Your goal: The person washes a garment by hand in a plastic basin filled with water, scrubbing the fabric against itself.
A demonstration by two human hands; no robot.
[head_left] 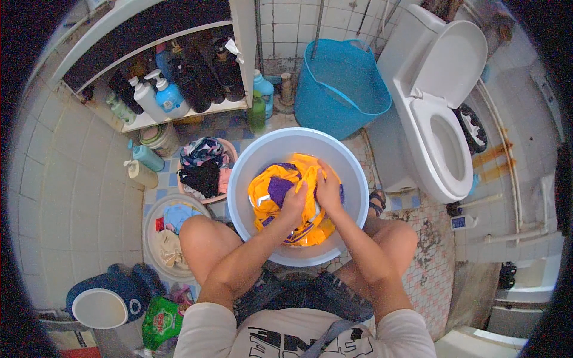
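Observation:
A pale blue basin (pixel 239 179) stands between my knees. In it lies a bunched, wet-looking yellow garment (pixel 310 161) with purple patches and a glossy sheen. My left hand (pixel 293 204) has its fingers closed round a fold near the middle of the cloth. Beside it, slightly farther off, my right hand (pixel 327 190) grips another fold of the same garment. The two hands are close together, and cloth hides part of the fingers on each. Whether there is water under the garment I cannot tell.
Left of the basin sit a pink tub (pixel 231 156) of dark clothes and a grey basin (pixel 150 230) with light-coloured clothes. Several bottles fill a shelf (pixel 179 119). A blue bucket (pixel 313 89) stands beyond, a toilet (pixel 427 137) to the right. A green bag (pixel 162 322) lies lower left.

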